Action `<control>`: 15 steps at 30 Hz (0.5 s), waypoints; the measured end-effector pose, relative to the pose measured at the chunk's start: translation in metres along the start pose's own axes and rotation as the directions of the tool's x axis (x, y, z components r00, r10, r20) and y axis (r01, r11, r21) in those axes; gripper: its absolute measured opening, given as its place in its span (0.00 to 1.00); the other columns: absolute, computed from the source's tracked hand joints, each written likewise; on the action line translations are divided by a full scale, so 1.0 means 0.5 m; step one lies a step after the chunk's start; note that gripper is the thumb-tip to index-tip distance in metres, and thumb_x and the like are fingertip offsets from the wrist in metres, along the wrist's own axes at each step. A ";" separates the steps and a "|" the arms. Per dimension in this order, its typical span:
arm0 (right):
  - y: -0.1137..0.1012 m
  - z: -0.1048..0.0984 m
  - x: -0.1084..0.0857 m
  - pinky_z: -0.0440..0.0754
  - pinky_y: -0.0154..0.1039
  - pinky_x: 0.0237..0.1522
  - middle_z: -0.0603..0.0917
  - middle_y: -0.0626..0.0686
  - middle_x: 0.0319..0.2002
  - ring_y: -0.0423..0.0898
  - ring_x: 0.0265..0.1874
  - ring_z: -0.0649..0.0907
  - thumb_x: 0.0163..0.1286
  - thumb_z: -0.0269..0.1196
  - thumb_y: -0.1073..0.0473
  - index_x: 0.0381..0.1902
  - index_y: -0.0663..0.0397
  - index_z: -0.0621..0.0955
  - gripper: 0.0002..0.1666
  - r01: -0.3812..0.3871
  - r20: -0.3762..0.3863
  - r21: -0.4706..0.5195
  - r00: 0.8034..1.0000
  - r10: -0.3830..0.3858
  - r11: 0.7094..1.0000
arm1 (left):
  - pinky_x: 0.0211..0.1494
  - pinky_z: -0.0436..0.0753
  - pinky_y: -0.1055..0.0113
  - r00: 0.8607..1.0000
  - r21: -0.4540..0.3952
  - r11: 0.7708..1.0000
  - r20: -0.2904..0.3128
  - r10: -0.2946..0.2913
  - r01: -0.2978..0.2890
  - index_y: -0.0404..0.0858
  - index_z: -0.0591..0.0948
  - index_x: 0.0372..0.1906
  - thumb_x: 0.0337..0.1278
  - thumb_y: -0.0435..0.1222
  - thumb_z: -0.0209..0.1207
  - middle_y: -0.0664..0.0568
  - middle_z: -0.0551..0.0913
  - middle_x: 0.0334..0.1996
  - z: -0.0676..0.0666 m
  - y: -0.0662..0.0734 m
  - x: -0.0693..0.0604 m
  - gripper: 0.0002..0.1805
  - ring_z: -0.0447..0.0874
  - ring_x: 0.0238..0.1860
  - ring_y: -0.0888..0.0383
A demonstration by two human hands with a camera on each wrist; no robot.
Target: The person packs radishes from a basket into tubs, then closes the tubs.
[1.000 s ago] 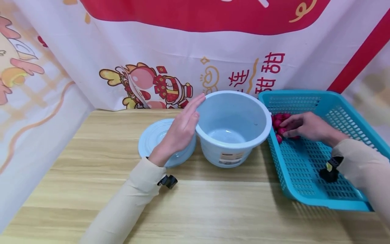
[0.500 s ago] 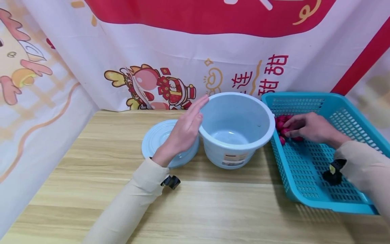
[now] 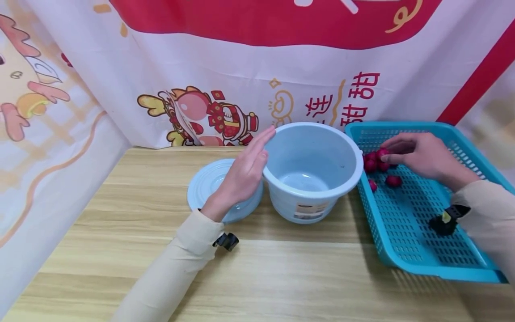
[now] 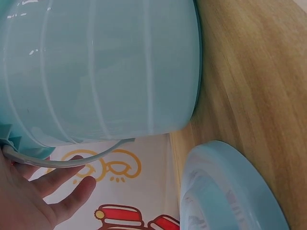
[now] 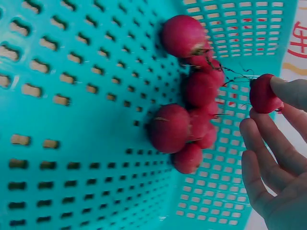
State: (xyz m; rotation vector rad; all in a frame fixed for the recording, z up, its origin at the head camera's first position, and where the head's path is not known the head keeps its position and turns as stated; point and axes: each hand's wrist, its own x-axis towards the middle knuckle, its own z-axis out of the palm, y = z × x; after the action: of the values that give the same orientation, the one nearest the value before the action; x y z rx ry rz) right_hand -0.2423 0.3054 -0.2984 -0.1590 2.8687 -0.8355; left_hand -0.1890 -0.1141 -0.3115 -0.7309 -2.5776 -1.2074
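Note:
A light blue bucket (image 3: 307,192) stands upright with its inside showing bare in the head view. My left hand (image 3: 242,172) lies along its left rim, fingers straight; in the left wrist view the fingers of that hand (image 4: 45,199) are spread beside the grey handle (image 4: 53,164). Inside the teal basket (image 3: 406,223), my right hand (image 3: 432,158) pinches one red radish (image 5: 264,94) between thumb and fingers. It is held above several other radishes (image 5: 169,128) gathered against the basket's side.
A light blue lid (image 3: 203,181) lies on the wooden table (image 3: 281,277) left of the bucket, partly behind my left hand. The basket stands right beside the bucket. A printed cloth (image 3: 225,58) hangs behind them.
My right hand has risen a little and moved back and right, now with a radish in its pinch. One radish sits apart from the pile. My left hand stays at the rim.

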 end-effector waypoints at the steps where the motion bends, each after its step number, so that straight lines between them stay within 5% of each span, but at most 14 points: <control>1: -0.004 -0.003 -0.002 0.90 0.60 0.48 0.79 0.70 0.67 0.71 0.64 0.78 0.72 0.70 0.41 0.72 0.52 0.76 0.38 0.003 -0.016 0.006 1.000 -0.003 1.000 | 0.88 0.58 0.50 1.000 0.000 1.000 0.000 0.001 -0.001 0.44 0.60 0.85 0.83 0.43 0.35 0.57 0.55 0.87 0.000 -0.001 0.000 0.32 0.53 0.87 0.57; 9: -0.046 -0.024 -0.018 0.89 0.38 0.38 0.80 0.63 0.68 0.63 0.64 0.78 0.64 0.71 0.31 0.75 0.45 0.75 0.47 -0.009 -0.132 0.099 0.991 0.022 0.995 | 0.88 0.59 0.50 1.000 -0.002 1.000 0.001 0.002 -0.002 0.43 0.60 0.85 0.83 0.43 0.36 0.56 0.56 0.87 -0.001 -0.002 0.000 0.32 0.53 0.87 0.57; 15: -0.083 -0.025 -0.024 0.86 0.31 0.37 0.80 0.59 0.68 0.58 0.63 0.78 0.62 0.70 0.28 0.75 0.42 0.76 0.49 0.017 -0.178 0.123 0.984 0.006 0.992 | 0.88 0.59 0.50 1.000 0.000 1.000 0.000 0.002 -0.002 0.44 0.60 0.85 0.82 0.43 0.35 0.57 0.56 0.87 0.002 0.000 0.000 0.32 0.53 0.87 0.57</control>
State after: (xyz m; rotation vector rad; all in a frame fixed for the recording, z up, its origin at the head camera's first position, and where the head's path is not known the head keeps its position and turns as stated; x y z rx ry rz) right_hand -0.2299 0.2787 -0.2642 -0.0815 2.9686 -1.0777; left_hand -0.1892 -0.1135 -0.3122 -0.7329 -2.5767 -1.2063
